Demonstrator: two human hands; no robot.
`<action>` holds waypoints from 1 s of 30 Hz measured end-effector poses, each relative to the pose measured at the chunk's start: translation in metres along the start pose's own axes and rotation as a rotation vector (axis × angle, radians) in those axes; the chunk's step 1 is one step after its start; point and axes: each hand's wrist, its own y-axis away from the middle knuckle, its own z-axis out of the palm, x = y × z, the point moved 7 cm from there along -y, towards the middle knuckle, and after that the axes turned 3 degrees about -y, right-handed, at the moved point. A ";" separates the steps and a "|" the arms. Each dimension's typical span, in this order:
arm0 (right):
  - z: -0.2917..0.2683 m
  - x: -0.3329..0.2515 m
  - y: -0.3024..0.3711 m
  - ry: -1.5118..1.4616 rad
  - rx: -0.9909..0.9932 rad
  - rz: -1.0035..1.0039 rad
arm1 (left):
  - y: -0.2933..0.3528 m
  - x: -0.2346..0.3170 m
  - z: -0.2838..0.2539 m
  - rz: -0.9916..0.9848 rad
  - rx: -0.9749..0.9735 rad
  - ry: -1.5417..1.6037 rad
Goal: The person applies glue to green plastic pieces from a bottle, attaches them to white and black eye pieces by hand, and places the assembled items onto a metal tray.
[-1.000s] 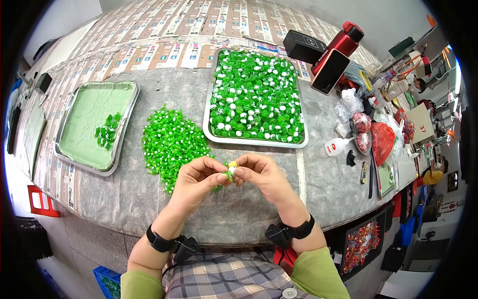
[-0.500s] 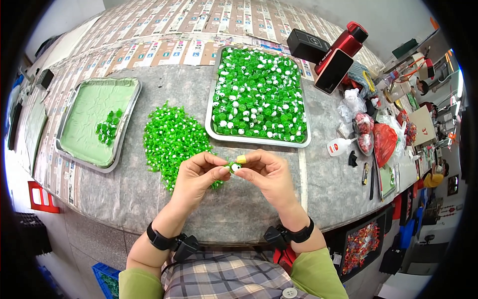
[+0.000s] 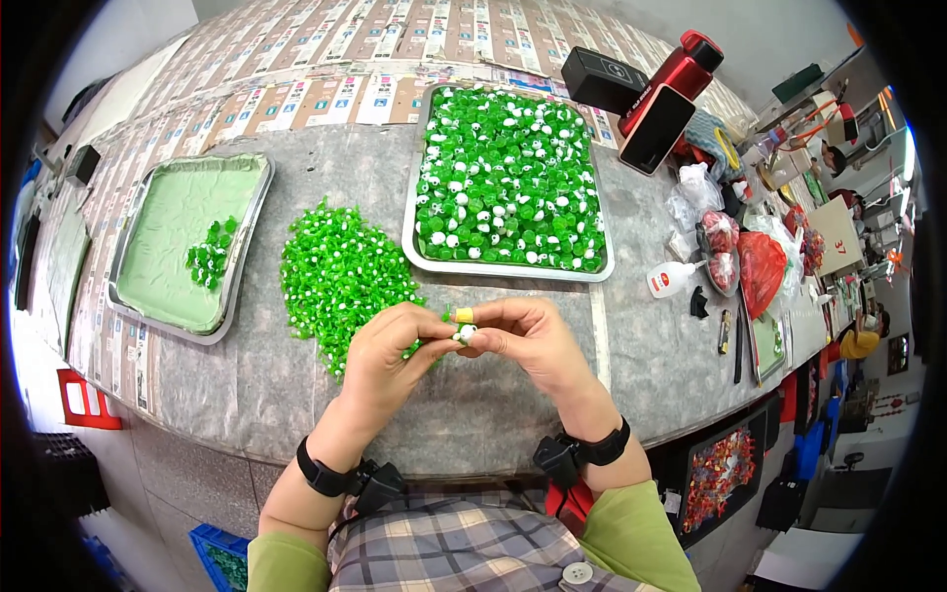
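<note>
Left hand has rolled inward since half a second ago, its fingers more folded. Both hands meet low in the centre of the frame: left hand [image 3: 388,347] and right hand [image 3: 538,342] pinch a small green-and-white piece [image 3: 465,333] between thumbs and fingertips, nearly closed; a yellow band [image 3: 464,316] wraps a right fingertip. Writing noted: pale lettering on the red bottle [image 3: 673,81], upper right; a faint printed mark on the black box [image 3: 604,81] beside it; a red label on the white squeeze bottle [image 3: 671,280], right of centre; dark digits on a cardboard sheet [image 3: 835,245], far right. Printed carton paper [image 3: 395,39] with repeated small blocks of type, too small to read, covers the far part of the bench [image 3: 227,395]; its near part has a grey, creased covering. On it: a loose pile of green and white pieces [image 3: 347,281], just beyond the left hand; a full metal tray [image 3: 508,269], upper centre; a green-lined tray [image 3: 192,197], left, with a small cluster [image 3: 208,259]. Room: grey tiled floor [image 3: 187,449], red stool [image 3: 91,400] lower left, crowded work surfaces along the right edge.
</note>
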 end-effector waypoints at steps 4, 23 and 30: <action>-0.001 0.001 -0.002 -0.021 0.012 0.019 | 0.000 0.000 0.002 0.030 -0.011 -0.053; 0.026 -0.003 -0.005 1.046 -0.047 -0.651 | 0.029 -0.161 -0.269 -0.398 0.391 -0.460; 0.029 0.007 -0.001 1.150 -0.030 -0.686 | 0.016 -0.123 -0.215 -0.227 0.416 -0.352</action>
